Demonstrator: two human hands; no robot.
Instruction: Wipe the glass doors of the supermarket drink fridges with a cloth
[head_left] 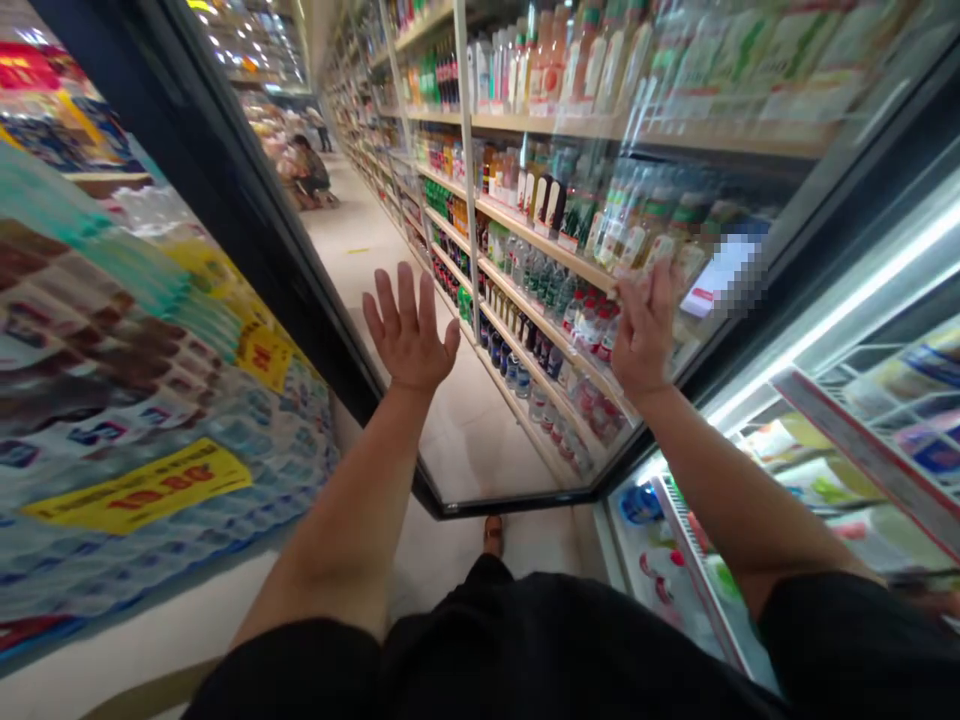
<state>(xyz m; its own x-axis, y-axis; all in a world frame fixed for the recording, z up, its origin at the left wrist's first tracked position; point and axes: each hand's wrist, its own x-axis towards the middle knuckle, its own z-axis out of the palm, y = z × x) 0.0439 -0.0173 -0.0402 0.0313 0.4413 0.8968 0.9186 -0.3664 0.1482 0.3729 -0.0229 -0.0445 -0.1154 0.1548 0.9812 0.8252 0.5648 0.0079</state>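
Bright shop aisle with pale floor (pixel 352 230) beyond the glass door (pixel 517 430), dark-framed and swung open. Past the door, long shelves (pixel 536 230) full of bottles, in rows from near the floor upward. Also past the door, far down the aisle, a crouched person (pixel 309 178). To the left of the door, wrapped packs (pixel 90 340) in a big stack, with a yellow sign (pixel 135 490) across the front. To the right of the door, a fridge (pixel 870 455) with a bright light strip (pixel 832 320) and more bottles.

At the door's left half, left hand (pixel 412 330) flat and wide, with spread fingers and palm toward the glass; touching or just short of it, impossible to tell. At the door's right half, right hand (pixel 645 335) narrower, with bent fingers close to the glass; bare or around something thin, too blurred to tell. Just beside it, near the door's right edge, a bright patch (pixel 712 275), partly pixelated. Below the door's bottom edge, a shoe (pixel 492 537) and dark clothing (pixel 555 650).
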